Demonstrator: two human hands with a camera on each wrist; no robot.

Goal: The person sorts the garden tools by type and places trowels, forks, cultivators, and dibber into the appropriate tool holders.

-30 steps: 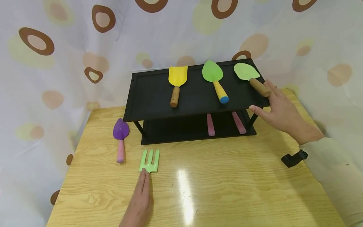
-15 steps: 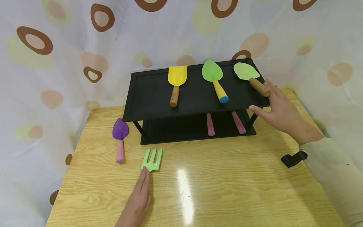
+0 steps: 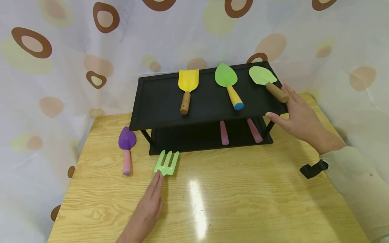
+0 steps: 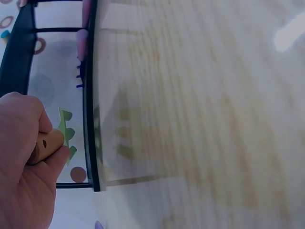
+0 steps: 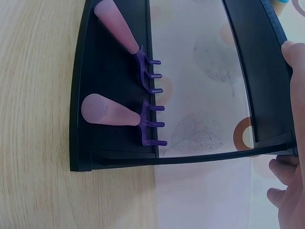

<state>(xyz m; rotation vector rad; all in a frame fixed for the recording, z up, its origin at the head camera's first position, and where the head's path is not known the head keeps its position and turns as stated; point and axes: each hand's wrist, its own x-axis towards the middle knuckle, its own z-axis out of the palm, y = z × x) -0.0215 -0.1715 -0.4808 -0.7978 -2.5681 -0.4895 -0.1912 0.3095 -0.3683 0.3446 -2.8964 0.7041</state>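
Observation:
My left hand (image 3: 149,202) grips the wooden handle (image 4: 49,145) of a light green hand fork (image 3: 166,164). Its three tines point toward the front left of a black two-tier rack (image 3: 158,101). From the head view the hand hides the handle; the left wrist view shows fingers and thumb wrapped round it. At the rack's right end my right hand (image 3: 304,116) holds the upper shelf's corner, thumb on the front edge. Close by that hand lies a pale green trowel (image 3: 262,75) with a wooden handle.
A yellow shovel (image 3: 188,81) and a green trowel (image 3: 226,76) lie on the upper shelf. Two purple rakes (image 5: 145,71) with pink handles rest on the lower shelf. Left of the rack, a purple trowel (image 3: 127,138) lies on the wooden table (image 3: 243,195). A patterned curtain hangs behind.
My left hand has carried the hand fork forward and slightly right, toward the rack, tines tilting rightward. The right hand keeps its hold on the shelf corner.

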